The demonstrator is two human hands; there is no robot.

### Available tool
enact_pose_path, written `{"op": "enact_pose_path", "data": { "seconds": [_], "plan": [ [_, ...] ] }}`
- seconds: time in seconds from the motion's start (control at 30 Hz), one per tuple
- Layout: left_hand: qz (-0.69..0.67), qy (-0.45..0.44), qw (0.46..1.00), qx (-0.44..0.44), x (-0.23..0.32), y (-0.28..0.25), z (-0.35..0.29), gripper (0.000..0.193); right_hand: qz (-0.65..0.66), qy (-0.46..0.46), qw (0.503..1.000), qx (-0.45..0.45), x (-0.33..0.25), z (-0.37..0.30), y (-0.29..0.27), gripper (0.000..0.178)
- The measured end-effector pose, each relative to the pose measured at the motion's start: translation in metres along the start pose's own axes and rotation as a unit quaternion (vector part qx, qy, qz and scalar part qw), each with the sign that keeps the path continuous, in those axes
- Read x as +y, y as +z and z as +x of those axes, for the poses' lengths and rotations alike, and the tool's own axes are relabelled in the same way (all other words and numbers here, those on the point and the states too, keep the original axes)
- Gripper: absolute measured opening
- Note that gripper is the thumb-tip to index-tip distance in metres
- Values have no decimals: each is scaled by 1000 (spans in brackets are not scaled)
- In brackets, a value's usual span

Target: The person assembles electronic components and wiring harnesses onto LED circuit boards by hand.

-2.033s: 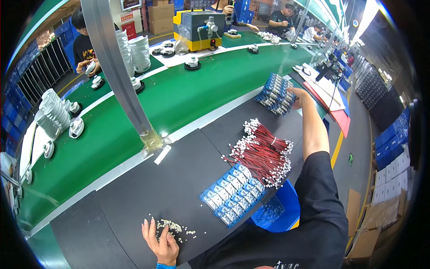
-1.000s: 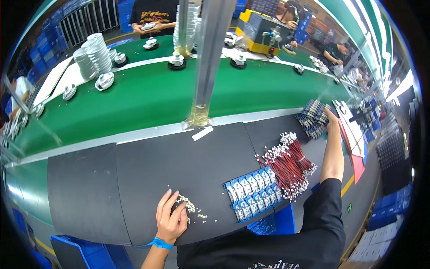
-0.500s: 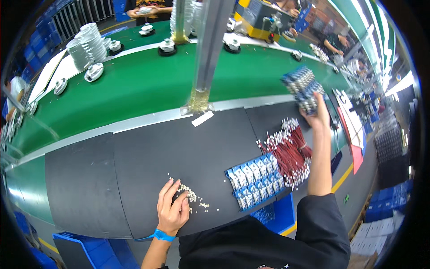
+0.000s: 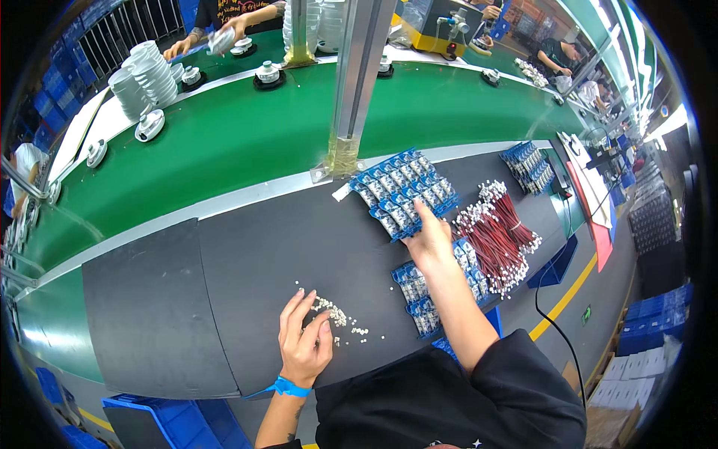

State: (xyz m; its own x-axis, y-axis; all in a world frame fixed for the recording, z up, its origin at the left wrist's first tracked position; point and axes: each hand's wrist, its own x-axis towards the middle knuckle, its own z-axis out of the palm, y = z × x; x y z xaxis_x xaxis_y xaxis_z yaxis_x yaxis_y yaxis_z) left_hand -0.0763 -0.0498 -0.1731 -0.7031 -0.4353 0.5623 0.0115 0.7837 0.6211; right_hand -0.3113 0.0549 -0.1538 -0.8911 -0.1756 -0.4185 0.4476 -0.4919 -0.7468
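My right hand (image 4: 431, 243) grips the near edge of a blue circuit board panel (image 4: 400, 185), with its thumb on top; small silvery-white parts sit on it in rows. A second blue panel (image 4: 420, 295) lies on the black mat, partly hidden under my right forearm. My left hand (image 4: 305, 340), a blue band at its wrist, rests on the mat with fingers apart. Its fingertips are beside a loose heap of tiny cream-white pieces (image 4: 338, 314). Right of my right hand lies a bundle of dark red wires (image 4: 499, 239) with white ends.
More blue panels (image 4: 527, 166) lie at the mat's far right. A metal post (image 4: 357, 90) stands at the mat's far edge, before a green conveyor belt (image 4: 247, 131) carrying white round parts. Blue bins (image 4: 168, 419) sit below. A black cable (image 4: 557, 322) hangs at right. Co-workers sit beyond.
My right hand has brought a blue panel from the far right leftward to the middle of the mat. Other panels now lie at far right. My left hand stays by the cream-white pieces.
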Motion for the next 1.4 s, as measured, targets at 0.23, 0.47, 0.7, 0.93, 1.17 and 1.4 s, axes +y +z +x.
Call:
{"op": "enact_pose_path", "data": {
  "seconds": [0.23,0.47,0.7,0.93,1.17,1.4],
  "plan": [
    [-21,-17,999,-16,-1,-1,1,13,-294,-129,947,21,-41,-19,-26,83],
    [11,0,1000,-10,1,-2,3,14,-706,-314,634,-27,-48,34,-34,82],
    [24,13,1000,-14,20,-13,1,16,-683,-386,619,-2,-46,30,-33,69],
    [8,3,1000,-11,35,-19,-1,19,-671,-398,626,-11,-49,27,-26,66],
    [-66,-36,997,-12,42,-19,3,18,-331,-431,827,-145,-47,30,-13,57],
    [-518,-289,804,32,43,-21,18,66,-96,-248,905,-331,-71,-37,4,58]
  ]
}}
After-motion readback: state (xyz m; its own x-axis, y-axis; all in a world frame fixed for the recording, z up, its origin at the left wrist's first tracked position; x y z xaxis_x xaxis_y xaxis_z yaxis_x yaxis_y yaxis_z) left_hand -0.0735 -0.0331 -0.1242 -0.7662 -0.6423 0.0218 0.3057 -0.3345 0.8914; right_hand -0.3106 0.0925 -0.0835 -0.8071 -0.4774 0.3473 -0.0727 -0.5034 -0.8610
